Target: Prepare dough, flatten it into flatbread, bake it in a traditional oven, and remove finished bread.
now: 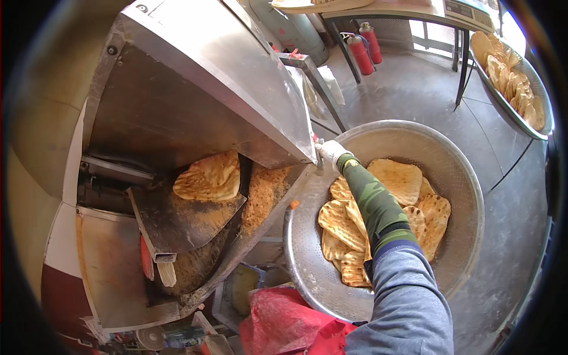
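Observation:
My right hand point(333, 153), in a white glove, reaches to the front corner of a stainless-steel oven hood point(266, 97). Its fingers close on a small fitting point(319, 140) there, mostly hidden by the glove. My left hand is out of view. Under the hood, one browned flatbread point(211, 177) rests on a dark, crumb-dusted metal plate point(191, 222). Beneath my right forearm stands a large perforated metal basin point(461, 177). It holds several baked flatbreads point(395, 177), partly covered by my sleeve.
Crumbs point(264, 195) lie along the oven's sloping edge. A second basin of flatbreads point(517, 84) stands at far right. Two red fire extinguishers point(360, 54) and a gas cylinder point(293, 31) are near a table point(395, 12) bearing a scale point(468, 15). A red apron point(288, 319) shows below.

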The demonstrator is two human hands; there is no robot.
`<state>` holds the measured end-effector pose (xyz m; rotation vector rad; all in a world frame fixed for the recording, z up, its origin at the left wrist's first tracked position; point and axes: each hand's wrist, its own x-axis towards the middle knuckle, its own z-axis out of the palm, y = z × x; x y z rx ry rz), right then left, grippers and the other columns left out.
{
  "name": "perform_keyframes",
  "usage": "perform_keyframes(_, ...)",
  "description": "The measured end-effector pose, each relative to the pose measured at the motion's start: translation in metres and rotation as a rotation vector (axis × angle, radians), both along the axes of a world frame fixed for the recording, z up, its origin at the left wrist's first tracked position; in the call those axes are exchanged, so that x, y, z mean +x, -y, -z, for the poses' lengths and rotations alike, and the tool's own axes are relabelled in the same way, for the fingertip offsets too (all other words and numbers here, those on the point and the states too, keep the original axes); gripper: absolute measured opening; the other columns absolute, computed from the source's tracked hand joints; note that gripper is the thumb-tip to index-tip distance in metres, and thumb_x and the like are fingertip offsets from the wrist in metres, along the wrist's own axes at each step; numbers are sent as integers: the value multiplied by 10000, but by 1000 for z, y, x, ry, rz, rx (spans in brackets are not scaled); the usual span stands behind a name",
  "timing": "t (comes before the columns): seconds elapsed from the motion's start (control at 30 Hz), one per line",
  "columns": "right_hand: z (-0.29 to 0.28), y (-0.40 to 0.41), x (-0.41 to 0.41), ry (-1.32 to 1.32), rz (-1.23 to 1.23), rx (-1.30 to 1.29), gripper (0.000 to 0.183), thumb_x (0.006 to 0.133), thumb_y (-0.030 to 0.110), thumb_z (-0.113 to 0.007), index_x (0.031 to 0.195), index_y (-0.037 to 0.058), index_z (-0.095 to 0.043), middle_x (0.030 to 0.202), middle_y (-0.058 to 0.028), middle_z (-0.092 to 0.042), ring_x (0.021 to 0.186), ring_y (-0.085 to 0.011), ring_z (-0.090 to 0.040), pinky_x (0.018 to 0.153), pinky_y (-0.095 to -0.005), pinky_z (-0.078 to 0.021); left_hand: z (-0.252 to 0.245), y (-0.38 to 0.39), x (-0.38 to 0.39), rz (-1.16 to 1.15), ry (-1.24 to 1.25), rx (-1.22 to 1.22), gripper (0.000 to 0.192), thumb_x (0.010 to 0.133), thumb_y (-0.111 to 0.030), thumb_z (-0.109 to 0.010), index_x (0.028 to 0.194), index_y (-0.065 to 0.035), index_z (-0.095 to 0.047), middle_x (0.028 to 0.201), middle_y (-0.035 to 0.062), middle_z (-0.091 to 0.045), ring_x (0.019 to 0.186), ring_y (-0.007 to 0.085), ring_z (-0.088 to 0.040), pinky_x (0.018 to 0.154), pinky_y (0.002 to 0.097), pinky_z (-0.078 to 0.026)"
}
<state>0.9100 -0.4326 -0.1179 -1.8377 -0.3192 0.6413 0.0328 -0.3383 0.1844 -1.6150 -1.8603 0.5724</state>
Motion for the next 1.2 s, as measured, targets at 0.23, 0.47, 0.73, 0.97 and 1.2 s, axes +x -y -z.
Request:
perform_keyframes(0.23,-29,6,-2,76,-56,-97,550,830,486,-479,1115,41,-633,1096,-229,-620,1079,-367,-572,903,-389,-437,-7,9,0,-9,-38,-9,277,871,-168,-584,1088,-3,-634,1029,181,-645,922,312,-621,850,385,-488)
perform_keyframes(0.47,-21,11,5,158,-72,-129,528,834,469,-479,1099,40,-637,1100,-223,-617,1082,-372,-565,909,-394,-436,-10,21,-5,-15,-48,-10,280,870,-162,-589,1096,-5,-633,1032,176,-647,923,306,-623,856,381,-488)
perform_keyframes(0.73,46,14,-35,723,-93,-178,272,881,270,-449,935,74,-630,922,-210,-635,904,-368,-597,839,-436,-458,-3,46,-56,-61,35,109,283,869,-156,-594,1106,-6,-633,1035,170,-649,924,300,-624,862,376,-489)
perform_keyframes(0.97,101,76,-206,129,234,268,285,929,208,-476,1015,-36,-596,1031,-163,-611,981,-260,-546,878,-357,-418,53,48,-103,-71,703,474,261,785,-67,-553,1023,36,-583,983,225,-591,930,391,-567,853,444,-442)
perform_keyframes(1.2,-6,76,-279,-58,-321,332,215,923,140,-507,1031,-28,-588,1011,-91,-601,950,-178,-541,868,-310,-427,87,68,-168,-52,728,752,264,791,-151,-607,1041,-90,-666,999,200,-624,931,344,-604,856,412,-468)
